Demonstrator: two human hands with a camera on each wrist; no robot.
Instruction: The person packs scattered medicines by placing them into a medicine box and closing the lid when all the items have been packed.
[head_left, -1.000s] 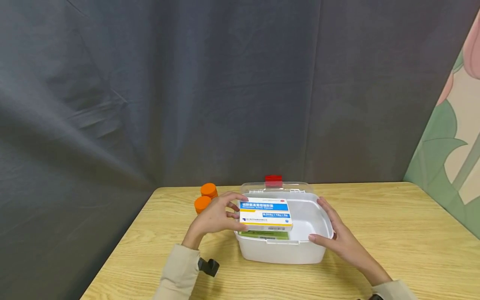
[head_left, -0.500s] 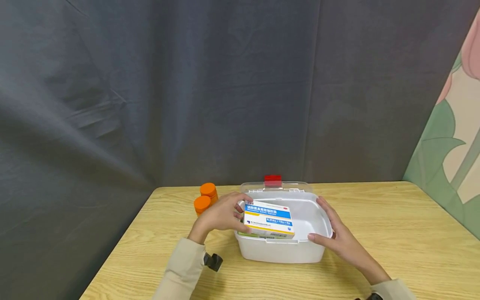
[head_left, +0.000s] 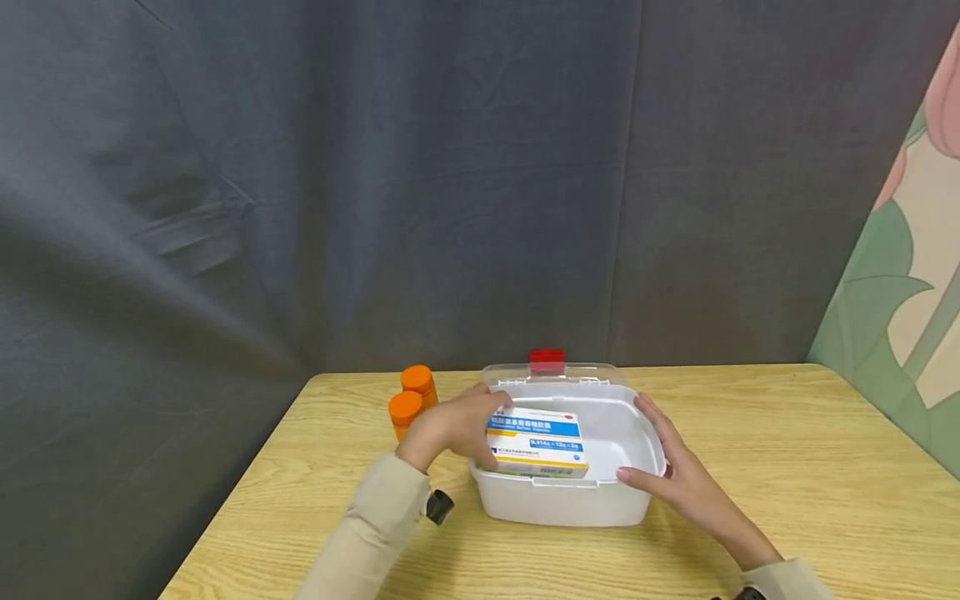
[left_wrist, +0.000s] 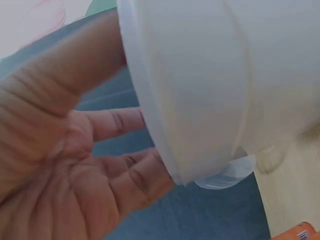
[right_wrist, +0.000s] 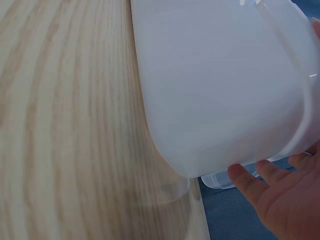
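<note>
White plastic for the box [head_left: 558, 504], standing upright on the wood-grain table [head_left: 292, 508]. Where does the carton [head_left: 536, 446] lie?

– Inside the box, in its left half. Printed face up: white, with blue bands and a yellow stripe. A green edge [head_left: 517, 474] shows just under its near side.

– State of the left hand [head_left: 461, 425]?

– Reaching over the left rim. Thumb at the carton's near edge, fingertips at the far edge, spread about as wide as the carton's end and curved round it. Reads as a hold; how firm, cannot tell. From the left wrist, the box wall hides the contact.

– And the right hand [head_left: 678, 475]?

– Spread wide round the right end of the box: thumb on the near rim, fingers farther back. The right wrist view confirms fingertips touching the outer wall.

– Surroundings?

– Clear lid [head_left: 510, 374] with a red latch [head_left: 547, 361], just behind the box. Two orange-capped bottles [head_left: 406, 408], near each other, left of the box beyond the left wrist. Dark curtain [head_left: 450, 183] behind the table; flower-patterned wall [head_left: 892, 283] to the right.
</note>
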